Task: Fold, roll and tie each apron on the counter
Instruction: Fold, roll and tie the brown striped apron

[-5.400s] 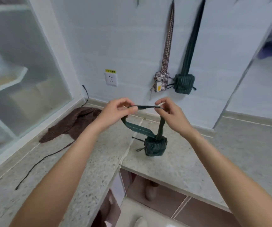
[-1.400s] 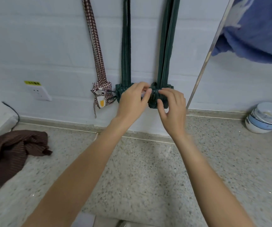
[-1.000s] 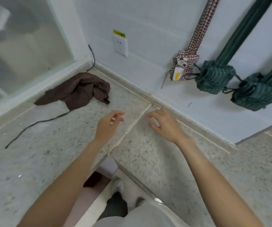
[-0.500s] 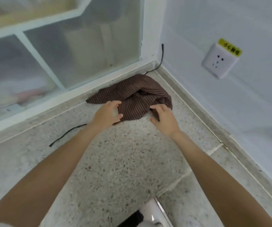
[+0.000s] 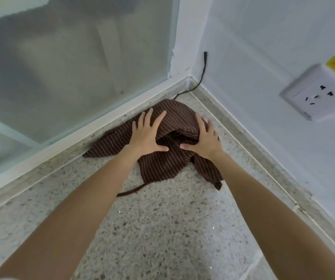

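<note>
A brown apron (image 5: 162,164) with thin pale stripes lies crumpled in the far corner of the speckled stone counter (image 5: 162,229). My left hand (image 5: 148,136) lies flat on its left part with the fingers spread. My right hand (image 5: 205,138) rests on the raised right fold, fingers straight and reaching over the cloth. One dark strap (image 5: 131,191) trails out from under the apron toward me, partly hidden by my left forearm.
A frosted glass window (image 5: 71,63) with a white sill runs along the left. The white wall on the right carries a power socket (image 5: 320,96) with a yellow label. A thin black cable (image 5: 200,77) hangs in the corner behind the apron.
My hands left the green apron roll hanging on the wall, and my view swung left to the corner. Both hands have moved forward onto the brown apron and spread flat on it.
</note>
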The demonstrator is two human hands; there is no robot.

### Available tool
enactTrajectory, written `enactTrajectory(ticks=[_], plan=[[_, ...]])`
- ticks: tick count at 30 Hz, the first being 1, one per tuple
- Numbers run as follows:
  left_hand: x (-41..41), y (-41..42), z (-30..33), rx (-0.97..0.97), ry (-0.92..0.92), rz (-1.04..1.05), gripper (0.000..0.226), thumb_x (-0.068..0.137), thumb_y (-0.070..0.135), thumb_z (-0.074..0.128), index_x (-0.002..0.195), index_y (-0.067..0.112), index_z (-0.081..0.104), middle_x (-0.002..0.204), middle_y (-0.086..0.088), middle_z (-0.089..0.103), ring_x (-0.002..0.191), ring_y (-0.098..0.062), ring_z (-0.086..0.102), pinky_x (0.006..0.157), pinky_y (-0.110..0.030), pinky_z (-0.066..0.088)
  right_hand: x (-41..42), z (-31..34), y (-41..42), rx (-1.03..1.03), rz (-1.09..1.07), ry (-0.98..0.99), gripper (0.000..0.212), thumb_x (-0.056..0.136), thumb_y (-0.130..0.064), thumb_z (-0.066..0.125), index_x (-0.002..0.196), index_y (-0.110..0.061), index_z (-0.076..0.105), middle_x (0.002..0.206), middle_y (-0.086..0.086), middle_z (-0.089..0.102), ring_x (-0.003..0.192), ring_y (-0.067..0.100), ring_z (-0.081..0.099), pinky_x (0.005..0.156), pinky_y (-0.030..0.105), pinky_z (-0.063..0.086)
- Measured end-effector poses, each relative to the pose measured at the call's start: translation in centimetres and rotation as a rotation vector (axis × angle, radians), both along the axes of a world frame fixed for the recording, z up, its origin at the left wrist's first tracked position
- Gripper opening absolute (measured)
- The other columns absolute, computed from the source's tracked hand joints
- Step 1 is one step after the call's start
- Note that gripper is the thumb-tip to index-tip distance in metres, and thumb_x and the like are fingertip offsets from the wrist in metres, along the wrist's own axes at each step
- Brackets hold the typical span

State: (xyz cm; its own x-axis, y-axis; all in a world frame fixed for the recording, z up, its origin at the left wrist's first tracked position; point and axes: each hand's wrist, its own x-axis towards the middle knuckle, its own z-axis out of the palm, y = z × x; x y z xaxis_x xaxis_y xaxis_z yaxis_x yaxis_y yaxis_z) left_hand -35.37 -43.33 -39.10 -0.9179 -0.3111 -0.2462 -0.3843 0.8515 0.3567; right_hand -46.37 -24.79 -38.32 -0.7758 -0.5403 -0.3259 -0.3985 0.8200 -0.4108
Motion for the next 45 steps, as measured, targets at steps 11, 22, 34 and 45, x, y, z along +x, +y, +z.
enactTrajectory(ticks=[11,22,34,45], plan=[[3.7,2.8,0.4,0.275,0.162,0.057,0.122,0.058,0.065,0.075,0.142,0.047,-0.012,0.155,-0.004,0.011,0.14,-0.027,0.02,0.109,-0.054,0.028,2.9,1.6,4.6,-0.186,0.303,0.185,0.077,0.088,-0.003,0.052,0.143,-0.046,0.019,0.134,0.011,0.038,0.101,0.03,0.054,0.077,0.039,0.052],[12.6,10.1,10.4,-0.002,0.306,-0.338,0.119,0.054,0.079,0.063,0.147,0.04,-0.001,0.155,0.0,-0.015,0.142,-0.022,-0.017,0.112,-0.052,-0.006,12.2,12.4,15.4,-0.184,0.832,0.415,0.085,0.075,0.005,0.062,0.139,-0.044,0.035,0.14,-0.001,0.044,0.115,0.028,0.048,0.09,0.04,0.048],[27.3,27.5,15.9,0.367,0.108,-0.062,0.042,0.085,0.053,0.051,0.124,0.037,0.051,0.103,0.016,0.062,0.092,-0.002,0.058,0.078,-0.017,0.042,24.9,15.6,29.5,-0.32,1.006,0.58,0.096,0.067,0.018,0.061,0.145,-0.024,0.023,0.148,0.014,0.029,0.118,0.028,0.045,0.093,0.035,0.045],[39.2,37.7,19.1,0.223,0.486,-0.087,0.024,0.09,0.037,0.051,0.105,0.024,0.064,0.099,0.017,0.063,0.092,-0.001,0.059,0.084,-0.023,0.046,33.0,16.4,36.6,-0.313,0.845,-0.322,0.102,0.077,-0.054,0.068,0.148,-0.039,-0.003,0.152,-0.006,0.023,0.135,0.009,0.029,0.114,0.032,0.024]])
